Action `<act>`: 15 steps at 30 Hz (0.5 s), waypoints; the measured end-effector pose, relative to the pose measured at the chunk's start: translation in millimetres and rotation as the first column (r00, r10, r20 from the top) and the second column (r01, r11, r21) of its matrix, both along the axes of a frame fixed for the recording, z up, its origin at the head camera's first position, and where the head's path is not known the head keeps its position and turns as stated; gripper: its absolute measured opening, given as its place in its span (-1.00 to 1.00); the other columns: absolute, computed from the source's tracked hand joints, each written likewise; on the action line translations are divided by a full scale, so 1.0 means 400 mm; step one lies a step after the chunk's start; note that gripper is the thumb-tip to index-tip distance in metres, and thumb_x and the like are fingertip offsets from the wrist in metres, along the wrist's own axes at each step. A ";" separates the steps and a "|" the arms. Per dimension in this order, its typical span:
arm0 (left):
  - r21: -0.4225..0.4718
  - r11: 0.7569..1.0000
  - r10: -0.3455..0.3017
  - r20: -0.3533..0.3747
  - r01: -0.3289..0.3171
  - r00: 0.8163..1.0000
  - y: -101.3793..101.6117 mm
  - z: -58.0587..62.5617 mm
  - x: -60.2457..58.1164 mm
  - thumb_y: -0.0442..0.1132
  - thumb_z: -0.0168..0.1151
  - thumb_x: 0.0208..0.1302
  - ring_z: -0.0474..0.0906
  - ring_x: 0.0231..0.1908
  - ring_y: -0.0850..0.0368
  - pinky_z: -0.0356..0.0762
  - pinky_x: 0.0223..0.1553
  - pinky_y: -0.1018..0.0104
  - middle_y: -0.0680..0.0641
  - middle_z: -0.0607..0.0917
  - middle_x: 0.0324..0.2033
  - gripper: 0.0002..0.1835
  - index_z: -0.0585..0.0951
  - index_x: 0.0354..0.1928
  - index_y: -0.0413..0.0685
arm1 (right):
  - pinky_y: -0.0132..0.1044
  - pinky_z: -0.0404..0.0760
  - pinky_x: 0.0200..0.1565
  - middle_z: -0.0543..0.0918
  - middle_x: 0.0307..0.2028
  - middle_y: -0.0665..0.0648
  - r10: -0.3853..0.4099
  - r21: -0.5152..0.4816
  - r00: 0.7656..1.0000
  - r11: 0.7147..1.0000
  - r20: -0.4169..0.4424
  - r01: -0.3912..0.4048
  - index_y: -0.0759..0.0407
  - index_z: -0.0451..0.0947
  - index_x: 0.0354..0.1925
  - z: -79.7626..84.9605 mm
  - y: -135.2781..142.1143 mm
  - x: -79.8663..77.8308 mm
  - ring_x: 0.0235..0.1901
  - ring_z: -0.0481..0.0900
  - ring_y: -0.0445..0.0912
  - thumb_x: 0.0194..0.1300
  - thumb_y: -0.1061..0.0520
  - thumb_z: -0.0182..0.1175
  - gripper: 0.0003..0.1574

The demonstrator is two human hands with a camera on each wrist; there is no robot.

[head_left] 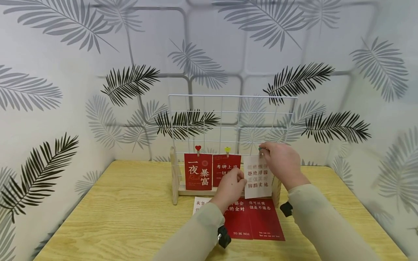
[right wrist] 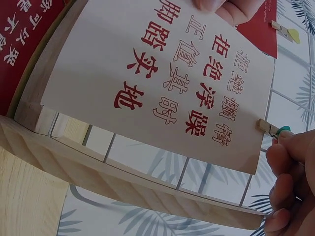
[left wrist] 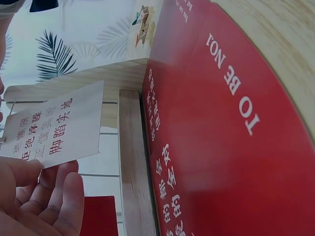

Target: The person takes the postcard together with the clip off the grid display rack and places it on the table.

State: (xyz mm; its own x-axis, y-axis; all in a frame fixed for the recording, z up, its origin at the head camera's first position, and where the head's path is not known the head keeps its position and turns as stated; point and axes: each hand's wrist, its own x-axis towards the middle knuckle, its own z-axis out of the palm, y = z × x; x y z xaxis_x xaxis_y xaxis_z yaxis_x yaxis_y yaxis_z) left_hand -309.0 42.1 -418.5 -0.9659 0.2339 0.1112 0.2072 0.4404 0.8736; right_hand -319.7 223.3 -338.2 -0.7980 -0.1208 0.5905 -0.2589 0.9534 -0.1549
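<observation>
A white card (head_left: 258,177) with red lettering stands against the wire grid rack (right wrist: 106,147) at its right side, slightly tilted. My left hand (head_left: 230,186) pinches the card's left edge between thumb and fingers. At the card's top, my right hand (head_left: 284,161) pinches a small wooden clothespin (right wrist: 266,127) with a green head. In the right wrist view its jaws are on the card's top edge; whether they also grip the wire I cannot tell. Left of it hang two red cards, one (head_left: 198,172) under a red heart clothespin (head_left: 198,148), the other (head_left: 225,161) under a yellow one (head_left: 227,149).
Several cards lie on the wooden table (head_left: 114,217) before the rack: a white one (head_left: 200,203) partly behind my left arm, and red ones (head_left: 267,224) beside it. Loose clothespins (left wrist: 142,27) lie beyond the rack's wooden foot (left wrist: 74,78). Patterned walls enclose the table.
</observation>
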 end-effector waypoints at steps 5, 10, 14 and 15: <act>0.012 1.000 -0.002 0.010 0.002 1.000 -0.002 0.004 -0.002 -0.16 0.17 0.51 0.50 -0.37 0.14 0.51 -0.35 0.24 0.07 0.57 -0.33 -0.94 0.52 -0.14 0.05 | -0.01 0.57 -0.48 0.79 -0.18 0.14 0.007 -0.009 1.000 1.000 0.017 -0.006 0.01 0.75 -0.03 0.004 -0.001 0.004 -0.34 0.70 0.07 0.45 0.06 0.23 -0.78; 0.025 1.000 -0.007 0.005 0.007 1.000 -0.005 0.004 -0.004 -0.18 0.17 0.51 0.50 -0.38 0.14 0.50 -0.37 0.25 0.07 0.57 -0.34 -0.95 0.52 -0.13 0.04 | -0.03 0.56 -0.46 0.78 -0.16 0.13 0.009 -0.022 0.999 1.000 0.032 -0.008 0.00 0.74 -0.04 0.006 -0.002 0.008 -0.32 0.70 0.05 0.46 0.08 0.21 -0.79; 0.035 0.999 -0.009 0.012 0.009 1.000 -0.009 0.004 -0.004 -0.19 0.17 0.51 0.49 -0.38 0.15 0.51 -0.38 0.25 0.07 0.57 -0.33 -0.95 0.52 -0.12 0.04 | -0.03 0.58 -0.44 0.78 -0.16 0.13 0.011 -0.028 0.999 1.000 0.045 -0.010 0.01 0.74 -0.05 0.005 -0.002 0.009 -0.29 0.70 0.05 0.47 0.08 0.20 -0.79; 0.039 0.999 -0.010 0.013 0.010 1.000 -0.010 0.005 -0.005 -0.19 0.17 0.51 0.50 -0.38 0.15 0.51 -0.39 0.25 0.06 0.57 -0.33 -0.96 0.52 -0.12 0.04 | -0.02 0.58 -0.44 0.78 -0.16 0.13 0.011 -0.029 0.999 1.000 0.047 -0.010 0.01 0.74 -0.05 0.005 -0.002 0.008 -0.29 0.70 0.05 0.47 0.08 0.20 -0.79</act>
